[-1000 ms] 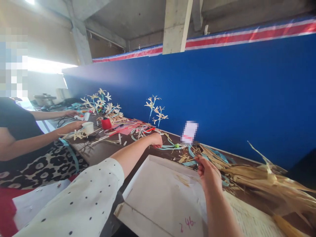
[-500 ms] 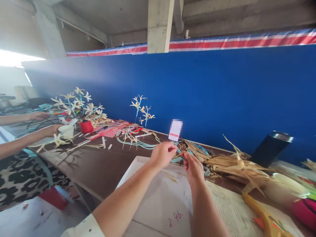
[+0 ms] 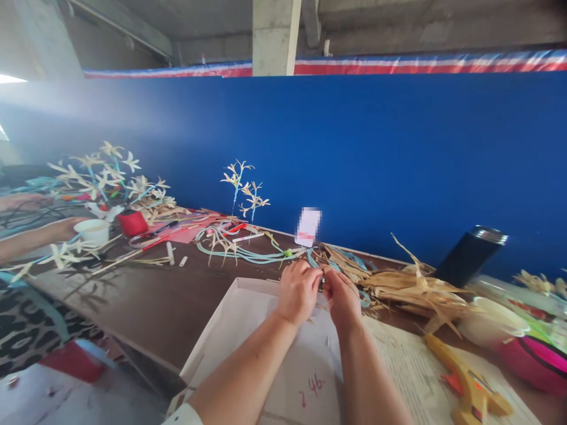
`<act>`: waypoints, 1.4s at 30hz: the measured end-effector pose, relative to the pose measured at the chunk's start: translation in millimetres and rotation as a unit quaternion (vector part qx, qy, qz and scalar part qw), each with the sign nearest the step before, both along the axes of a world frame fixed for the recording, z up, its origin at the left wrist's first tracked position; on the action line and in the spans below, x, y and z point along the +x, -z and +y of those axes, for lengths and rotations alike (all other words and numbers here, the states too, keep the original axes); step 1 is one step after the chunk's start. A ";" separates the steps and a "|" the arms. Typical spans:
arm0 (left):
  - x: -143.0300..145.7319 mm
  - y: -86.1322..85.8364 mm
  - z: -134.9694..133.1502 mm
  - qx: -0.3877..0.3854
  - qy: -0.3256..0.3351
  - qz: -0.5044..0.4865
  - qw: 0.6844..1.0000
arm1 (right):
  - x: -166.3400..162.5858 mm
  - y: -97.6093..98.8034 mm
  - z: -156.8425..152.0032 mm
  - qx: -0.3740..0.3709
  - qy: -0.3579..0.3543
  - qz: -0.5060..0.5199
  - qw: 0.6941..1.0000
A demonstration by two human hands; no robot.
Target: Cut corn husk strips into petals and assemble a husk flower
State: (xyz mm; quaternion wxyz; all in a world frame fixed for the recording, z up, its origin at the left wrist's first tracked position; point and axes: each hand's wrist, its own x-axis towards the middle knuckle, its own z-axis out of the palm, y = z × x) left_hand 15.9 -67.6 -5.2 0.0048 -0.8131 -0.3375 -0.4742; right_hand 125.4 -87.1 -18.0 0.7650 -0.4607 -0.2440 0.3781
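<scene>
My left hand (image 3: 297, 290) and my right hand (image 3: 342, 297) meet above the far edge of a shallow white cardboard tray (image 3: 230, 321). Both have their fingers curled and pinched together on something small between them, which I cannot make out. Just beyond the fingertips lie teal ribbon strips (image 3: 248, 255) and a heap of dried straw leaves (image 3: 407, 289) on the dark brown table (image 3: 146, 301).
A black tumbler (image 3: 467, 257), a white bowl (image 3: 494, 321), a pink bowl (image 3: 538, 360) and a yellow glue gun (image 3: 465, 378) sit at the right. Straw flowers (image 3: 243, 189), a red thread spool (image 3: 132, 222) and scissors lie left. Another person's hand (image 3: 66, 227) holds a white cup (image 3: 92, 230).
My left hand came back from the ribbons at the left and joined my right hand over the tray. The view swung to the right, bringing the tumbler, bowls and glue gun into sight.
</scene>
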 end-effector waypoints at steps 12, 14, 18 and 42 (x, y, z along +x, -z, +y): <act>-0.3 1.6 4.2 -0.018 -0.029 0.015 0.999 | -1.9 -4.4 -1.2 -0.025 -0.002 0.025 0.999; -0.6 1.4 4.6 -0.020 -0.029 0.017 0.999 | -2.2 -4.8 -1.3 -0.022 -0.001 0.019 1.000; -1.4 1.1 4.9 -0.024 -0.033 0.020 0.999 | -2.6 -5.6 -1.8 -0.028 0.001 0.022 0.999; -3.4 1.8 11.6 -0.031 -0.017 0.023 0.999 | -1.1 -2.1 0.0 -0.040 -0.018 0.025 0.999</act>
